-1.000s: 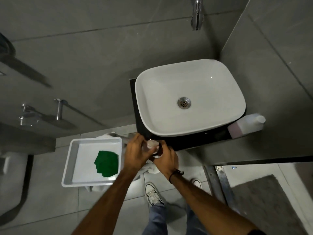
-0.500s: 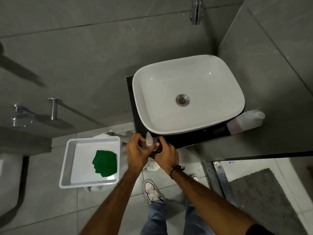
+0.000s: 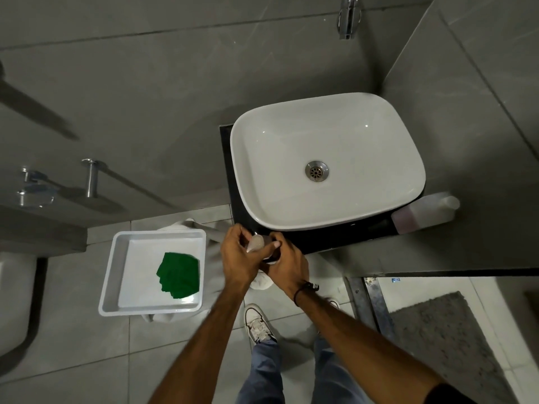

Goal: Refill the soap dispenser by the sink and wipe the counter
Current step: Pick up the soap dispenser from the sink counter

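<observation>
My left hand (image 3: 237, 259) and my right hand (image 3: 287, 262) are closed together around a small soap dispenser (image 3: 256, 242) just off the front left corner of the black counter (image 3: 335, 239). Only the pale translucent top of the dispenser shows between my fingers; a dark part sits under my right hand. A white basin (image 3: 326, 161) rests on the counter. A translucent refill bottle (image 3: 423, 212) with pinkish liquid lies on its side at the counter's right end. A green cloth (image 3: 179, 275) lies in a white tray (image 3: 116, 272) to the left.
A chrome tap (image 3: 348, 16) sticks out of the wall above the basin. Grey tiled walls close in the counter at the back and right. A white cloth bundle lies under the tray and my hands. My shoes stand on the tiled floor; a grey mat (image 3: 446, 339) lies lower right.
The view has shifted slightly, so the basin sits higher in frame. My hands stay together on the dispenser, and its pale top has turned and tilted between my fingers.
</observation>
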Demonstrator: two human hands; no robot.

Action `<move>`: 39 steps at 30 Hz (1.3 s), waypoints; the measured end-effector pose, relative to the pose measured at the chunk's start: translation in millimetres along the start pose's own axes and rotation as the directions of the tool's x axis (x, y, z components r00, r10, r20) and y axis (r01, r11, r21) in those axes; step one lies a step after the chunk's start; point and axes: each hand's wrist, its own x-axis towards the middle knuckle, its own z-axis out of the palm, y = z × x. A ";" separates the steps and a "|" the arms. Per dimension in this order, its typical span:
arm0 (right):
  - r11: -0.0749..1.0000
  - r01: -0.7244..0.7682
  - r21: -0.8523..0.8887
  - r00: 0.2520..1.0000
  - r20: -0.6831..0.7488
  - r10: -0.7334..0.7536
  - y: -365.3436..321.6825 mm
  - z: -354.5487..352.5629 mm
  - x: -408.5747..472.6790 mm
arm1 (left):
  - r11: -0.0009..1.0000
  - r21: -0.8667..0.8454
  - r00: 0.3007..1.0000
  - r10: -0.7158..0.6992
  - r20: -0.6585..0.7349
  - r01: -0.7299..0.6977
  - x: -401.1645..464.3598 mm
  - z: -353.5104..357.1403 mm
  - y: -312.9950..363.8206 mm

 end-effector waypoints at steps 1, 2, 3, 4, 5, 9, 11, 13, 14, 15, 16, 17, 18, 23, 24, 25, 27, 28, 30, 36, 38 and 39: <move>1.000 0.004 -0.009 1.000 -0.001 -0.004 0.8 -0.4 0.7 | 1.000 0.000 0.999 0.025 0.024 -0.025 -0.7 -1.4 -1.1; 1.000 0.010 -0.013 1.000 -0.002 -0.011 1.6 -1.2 1.4 | 0.998 0.003 0.997 0.058 0.053 -0.059 -1.3 -4.2 -4.2; 1.000 0.019 -0.005 1.000 -0.004 -0.019 2.2 -2.3 2.1 | 0.996 0.011 0.993 0.084 0.088 -0.086 -1.9 -7.8 -8.2; 1.000 0.028 0.005 1.000 -0.006 -0.028 2.6 -3.1 2.5 | 0.995 0.021 0.988 0.096 0.120 -0.099 -2.7 -12.2 -10.8; 0.999 0.040 0.010 0.999 -0.009 -0.039 2.7 -3.8 2.4 | 0.995 0.032 0.986 0.093 0.137 -0.098 -3.7 -16.3 -11.1; 0.999 0.038 0.019 0.999 -0.006 -0.038 0.9 -3.7 1.1 | 0.998 0.042 0.999 0.052 -0.014 -0.052 -5.0 -16.3 8.0; 0.999 0.031 0.032 0.999 -0.017 -0.031 0.2 -3.6 1.3 | 0.999 -0.029 0.994 0.024 -0.107 -0.027 -4.9 -13.6 26.0; 0.999 0.018 0.040 1.000 0.002 -0.018 -1.3 -4.2 1.5 | 0.994 -0.104 0.988 0.017 -0.152 -0.033 -5.8 -15.7 39.5; 0.999 0.012 0.049 1.000 0.016 -0.012 -1.4 -4.6 1.2 | 0.987 -0.158 0.987 0.007 -0.162 -0.033 -7.2 -18.8 46.1; 0.998 0.003 0.059 1.000 0.028 -0.005 -1.6 -5.2 0.4 | 0.977 -0.212 0.986 -0.005 -0.169 -0.031 -9.1 -23.1 52.5; 0.998 -0.007 0.068 0.999 0.035 0.004 -2.1 -5.8 -0.8 | 0.965 -0.260 0.984 -0.014 -0.179 -0.034 -11.9 -27.5 58.4; 0.997 -0.018 0.074 0.999 0.040 0.015 -2.8 -6.8 -1.8 | 0.952 -0.303 0.980 -0.021 -0.195 -0.040 -15.3 -31.3 63.9; 0.996 -0.032 0.078 0.999 0.046 0.029 -3.4 -8.2 -2.7 | 0.937 -0.347 0.976 -0.032 -0.214 -0.046 -19.5 -33.6 69.2; 0.990 -0.126 0.059 0.989 0.082 0.121 9.0 -31.9 -14.2 | 0.876 -0.481 0.959 -0.144 -0.245 0.009 -43.0 -20.8 90.9; 0.989 -0.142 0.051 0.987 0.084 0.137 15.5 -39.1 -18.5 | 0.874 -0.484 0.956 -0.170 -0.237 0.036 -47.5 -13.4 92.5; 0.988 -0.152 0.036 0.985 0.093 0.149 21.5 -45.6 -22.3 | 0.874 -0.482 0.954 -0.196 -0.229 0.064 -51.9 -4.8 92.9; 0.985 -0.171 0.008 0.976 0.141 0.168 28.0 -52.4 -27.0 | 0.865 -0.489 0.937 -0.260 -0.234 0.118 -60.8 11.2 90.1; 0.983 -0.182 0.010 0.970 0.167 0.178 28.1 -52.6 -27.3 | 0.851 -0.507 0.923 -0.294 -0.250 0.134 -64.2 17.1 87.5; 0.977 -0.213 0.022 0.954 0.221 0.203 25.2 -51.4 -25.6 | 0.832 -0.533 0.900 -0.339 -0.274 0.151 -69.0 24.3 80.9; 0.944 -0.331 0.011 0.887 0.344 0.307 68.4 -82.7 -30.4 | 0.821 -0.444 0.875 -0.462 -0.147 0.359 -89.3 66.6 58.5; 0.930 -0.366 -0.023 0.874 0.335 0.353 94.8 -106.2 -32.4 | 0.786 -0.447 0.833 -0.534 -0.142 0.428 -89.0 92.1 53.1; 0.924 -0.381 -0.033 0.875 0.311 0.371 108.8 -119.2 -32.9 | 0.780 -0.445 0.823 -0.549 -0.147 0.441 -86.1 105.1 51.0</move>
